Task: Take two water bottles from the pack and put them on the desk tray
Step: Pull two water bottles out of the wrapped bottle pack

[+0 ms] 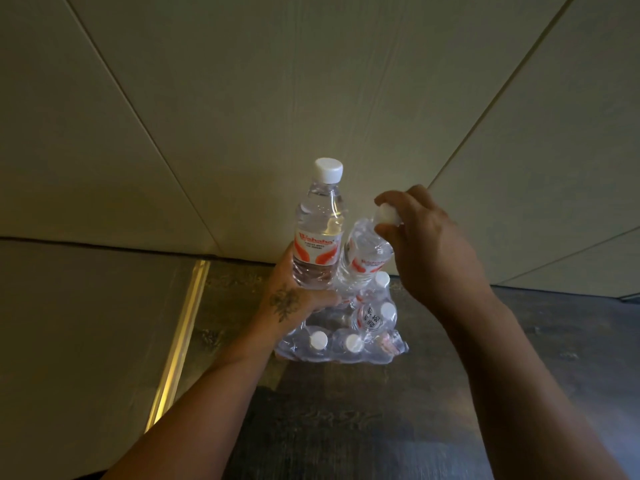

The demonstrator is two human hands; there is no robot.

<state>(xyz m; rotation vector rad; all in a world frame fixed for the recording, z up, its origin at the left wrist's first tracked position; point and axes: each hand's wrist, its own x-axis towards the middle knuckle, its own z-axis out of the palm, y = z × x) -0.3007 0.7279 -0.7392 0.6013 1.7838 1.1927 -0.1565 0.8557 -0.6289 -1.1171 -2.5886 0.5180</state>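
A clear shrink-wrapped pack (pixel 341 341) of water bottles with white caps stands on the dark floor against the wall. My left hand (pixel 294 301) grips the base of one clear bottle (pixel 320 230) with a red and white label, held upright above the pack. My right hand (pixel 429 244) pinches the white cap of a second bottle (pixel 363 258), which tilts to the right with its base at the pack's torn top. No tray is in view.
Pale wall panels (pixel 311 98) rise right behind the pack. A brass floor strip (pixel 180 341) runs along the left, with a grey surface (pixel 86 323) beyond it. Dark wood-look floor (pixel 381 427) spreads out in front.
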